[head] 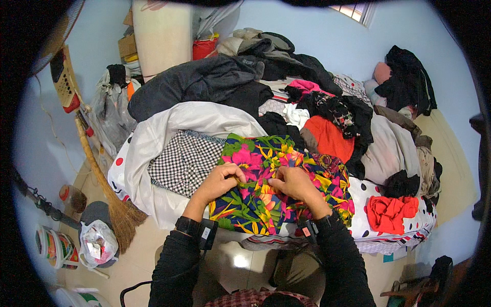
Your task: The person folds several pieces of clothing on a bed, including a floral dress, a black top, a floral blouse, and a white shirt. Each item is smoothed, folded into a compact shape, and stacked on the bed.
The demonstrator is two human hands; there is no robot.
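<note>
A floral garment or cloth (264, 203) in pink, yellow, green and navy lies spread at the bed's near edge. My left hand (222, 180) rests on its left half with the fingers curled and thumb and forefinger close together, pinching at the fabric. My right hand (293, 184) is on the same cloth a little to the right, its thumb and forefinger also at the fabric. Whether either has a fold between the fingertips is hard to see. A black-and-white checked cloth (184, 163) lies left of the floral one, on a white sheet-like fabric (142, 172).
Piled clothes cover the bed behind, among them a dark garment (191, 84) and a red-orange one (330, 138). A crumpled red cloth (389, 215) lies at right on the dotted bedding (360, 192). A straw broom (119, 215) leans at left, near a bagged bin (98, 243).
</note>
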